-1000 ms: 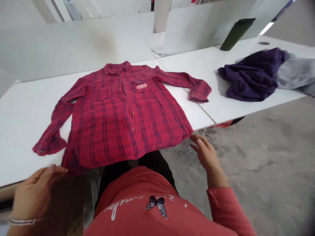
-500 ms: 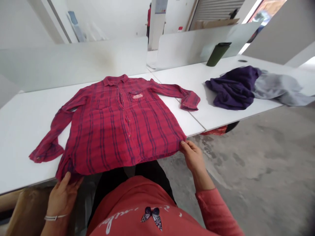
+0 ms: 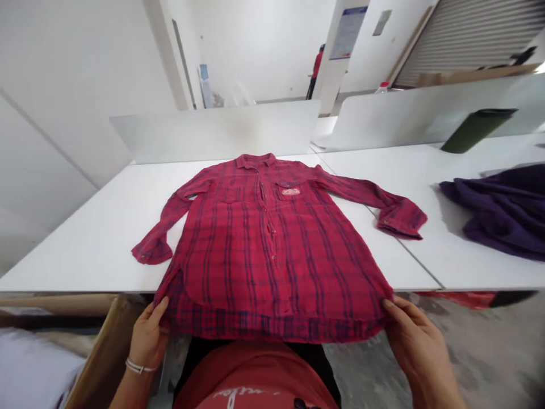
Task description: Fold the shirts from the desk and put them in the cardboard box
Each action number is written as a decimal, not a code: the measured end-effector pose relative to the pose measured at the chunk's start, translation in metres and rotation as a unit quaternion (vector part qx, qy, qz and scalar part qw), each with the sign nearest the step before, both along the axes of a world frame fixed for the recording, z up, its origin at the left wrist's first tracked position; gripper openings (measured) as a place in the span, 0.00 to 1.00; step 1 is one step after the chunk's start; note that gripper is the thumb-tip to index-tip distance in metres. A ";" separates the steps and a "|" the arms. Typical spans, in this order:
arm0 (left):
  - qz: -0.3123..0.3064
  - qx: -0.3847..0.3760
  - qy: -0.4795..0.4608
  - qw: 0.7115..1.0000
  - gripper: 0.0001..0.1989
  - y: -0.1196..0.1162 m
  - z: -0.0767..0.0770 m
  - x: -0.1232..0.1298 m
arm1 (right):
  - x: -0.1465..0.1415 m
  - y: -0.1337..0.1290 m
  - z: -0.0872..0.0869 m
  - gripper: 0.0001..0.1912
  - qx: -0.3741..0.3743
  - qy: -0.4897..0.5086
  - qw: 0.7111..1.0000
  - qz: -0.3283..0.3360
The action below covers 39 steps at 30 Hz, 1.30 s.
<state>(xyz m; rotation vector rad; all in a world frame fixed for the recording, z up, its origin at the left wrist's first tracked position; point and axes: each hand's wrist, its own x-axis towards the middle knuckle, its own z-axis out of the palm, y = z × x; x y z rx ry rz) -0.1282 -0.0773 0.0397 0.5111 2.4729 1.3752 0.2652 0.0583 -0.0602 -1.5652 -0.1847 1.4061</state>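
A red plaid button-up shirt (image 3: 272,250) lies face up on the white table (image 3: 85,238), its sleeves spread to both sides. A pale patch shows on one chest pocket. The hem hangs over the table's front edge. My left hand (image 3: 149,332), with a bracelet at the wrist, is closed on the left hem corner, thumb on top. Pinched in my right hand (image 3: 413,335) is the right hem corner. Between the two hands the hem is stretched wide, and the inside of the back panel shows below the front edge.
Purple clothing (image 3: 502,210) lies crumpled on the table to the right. Behind it a dark green container (image 3: 477,130) leans near the frosted divider (image 3: 221,133). Below the table at left is a cardboard box (image 3: 97,352) with pale cloth. A person (image 3: 315,71) stands far back.
My view has turned left and levelled out, so the shirt sits further right in the picture. Both hands still hold the hem corners, and more of the inner back hem shows.
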 end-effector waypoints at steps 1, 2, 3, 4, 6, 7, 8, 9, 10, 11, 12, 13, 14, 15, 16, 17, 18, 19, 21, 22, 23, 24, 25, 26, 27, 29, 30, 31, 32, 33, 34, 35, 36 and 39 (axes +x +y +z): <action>-0.005 -0.010 0.007 1.000 0.17 -0.002 0.003 -0.001 | 0.005 -0.001 0.000 0.22 -0.017 -0.025 0.999 0.018; -0.006 -0.013 0.020 1.000 0.18 -0.005 0.007 -0.001 | 0.011 -0.001 0.001 0.23 -0.032 -0.059 0.997 0.036; -0.012 -0.014 0.057 0.998 0.20 -0.006 0.012 -0.002 | 0.017 0.000 0.003 0.23 -0.044 -0.101 0.993 0.052; -0.029 -0.016 0.114 0.993 0.20 -0.007 0.018 -0.002 | 0.023 0.001 0.005 0.23 -0.048 -0.143 0.987 0.060; -0.099 -0.022 0.242 0.965 0.17 0.000 0.033 0.002 | 0.032 0.009 0.012 0.21 -0.033 -0.206 0.976 0.058; -0.149 -0.023 0.286 0.946 0.15 0.009 0.041 0.006 | 0.033 0.016 0.017 0.20 -0.015 -0.224 0.973 0.059; -0.203 -0.024 0.311 0.928 0.12 0.021 0.049 0.013 | 0.032 0.025 0.023 0.19 0.004 -0.233 0.970 0.065; -0.257 -0.024 0.321 0.911 0.10 0.037 0.057 0.022 | 0.028 0.036 0.029 0.18 0.025 -0.238 0.968 0.075; -0.312 -0.026 0.320 0.894 0.08 0.056 0.063 0.032 | 0.022 0.048 0.036 0.18 0.048 -0.242 0.964 0.095; -0.359 -0.029 0.325 0.875 0.06 0.077 0.067 0.044 | 0.013 0.062 0.044 0.17 0.074 -0.244 0.959 0.126; -0.406 -0.039 0.330 0.851 0.05 0.101 0.068 0.056 | 0.002 0.078 0.051 0.16 0.107 -0.247 0.950 0.156; -0.460 -0.054 0.326 0.824 0.05 0.125 0.067 0.068 | -0.010 0.093 0.057 0.15 0.143 -0.244 0.939 0.193; -0.505 -0.075 0.316 0.799 0.05 0.151 0.061 0.079 | -0.023 0.109 0.063 0.14 0.183 -0.238 0.926 0.229; -0.538 -0.106 0.304 0.779 0.06 0.177 0.053 0.088 | -0.037 0.124 0.067 0.13 0.217 -0.229 0.912 0.264; -0.554 -0.144 0.296 0.765 0.07 0.202 0.043 0.095 | -0.052 0.139 0.070 0.12 0.242 -0.214 0.899 0.297; -0.555 -0.189 0.290 0.756 0.09 0.227 0.031 0.100 | -0.067 0.154 0.071 0.11 0.264 -0.199 0.886 0.325; -0.547 -0.232 0.290 0.750 0.10 0.249 0.018 0.103 | -0.083 0.167 0.070 0.10 0.280 -0.185 0.874 0.351; -0.529 -0.270 0.292 0.749 0.12 0.270 0.005 0.104 | -0.097 0.180 0.067 0.09 0.291 -0.175 0.861 0.378; -0.486 -0.326 0.297 0.755 0.14 0.302 -0.019 0.102 | -0.126 0.205 0.059 0.06 0.306 -0.173 0.833 0.428; -0.468 -0.343 0.297 0.759 0.15 0.314 -0.028 0.100 | -0.139 0.217 0.053 0.04 0.308 -0.182 0.818 0.450; -0.456 -0.354 0.295 0.762 0.15 0.322 -0.037 0.098 | -0.152 0.228 0.047 0.04 0.306 -0.193 0.806 0.469; -0.449 -0.361 0.291 0.764 0.15 0.327 -0.043 0.095 | -0.164 0.238 0.040 0.04 0.300 -0.203 0.795 0.486; -0.444 -0.367 0.288 0.765 0.15 0.331 -0.048 0.093 | -0.176 0.248 0.034 0.04 0.290 -0.210 0.789 0.499; -0.440 -0.371 0.286 0.766 0.15 0.332 -0.052 0.091 | -0.187 0.257 0.027 0.05 0.278 -0.212 0.787 0.509; -0.436 -0.374 0.286 0.767 0.14 0.333 -0.055 0.090 | -0.198 0.265 0.021 0.07 0.265 -0.211 0.787 0.515; -0.433 -0.375 0.286 0.768 0.14 0.333 -0.059 0.087 | -0.218 0.278 0.009 0.09 0.242 -0.205 0.793 0.520; -0.433 -0.373 0.284 0.770 0.14 0.333 -0.060 0.086 | -0.227 0.283 0.005 0.10 0.232 -0.203 0.796 0.521; -0.434 -0.370 0.278 0.773 0.14 0.333 -0.061 0.084 | -0.235 0.287 0.000 0.10 0.221 -0.203 0.798 0.522; -0.435 -0.367 0.268 0.778 0.13 0.333 -0.062 0.082 | -0.242 0.290 -0.003 0.11 0.208 -0.203 0.800 0.524; -0.435 -0.362 0.255 0.784 0.13 0.334 -0.063 0.081 | -0.249 0.293 -0.007 0.11 0.195 -0.206 0.802 0.526; -0.436 -0.355 0.242 0.791 0.12 0.334 -0.064 0.079 | -0.254 0.296 -0.009 0.11 0.183 -0.211 0.804 0.526; -0.435 -0.346 0.230 0.799 0.11 0.335 -0.065 0.077 | -0.258 0.299 -0.011 0.10 0.171 -0.218 0.805 0.525; -0.434 -0.336 0.221 0.806 0.10 0.335 -0.066 0.076 | -0.261 0.302 -0.013 0.09 0.160 -0.227 0.806 0.523; -0.431 -0.308 0.210 0.822 0.07 0.337 -0.067 0.075 | -0.268 0.312 -0.017 0.08 0.147 -0.263 0.803 0.515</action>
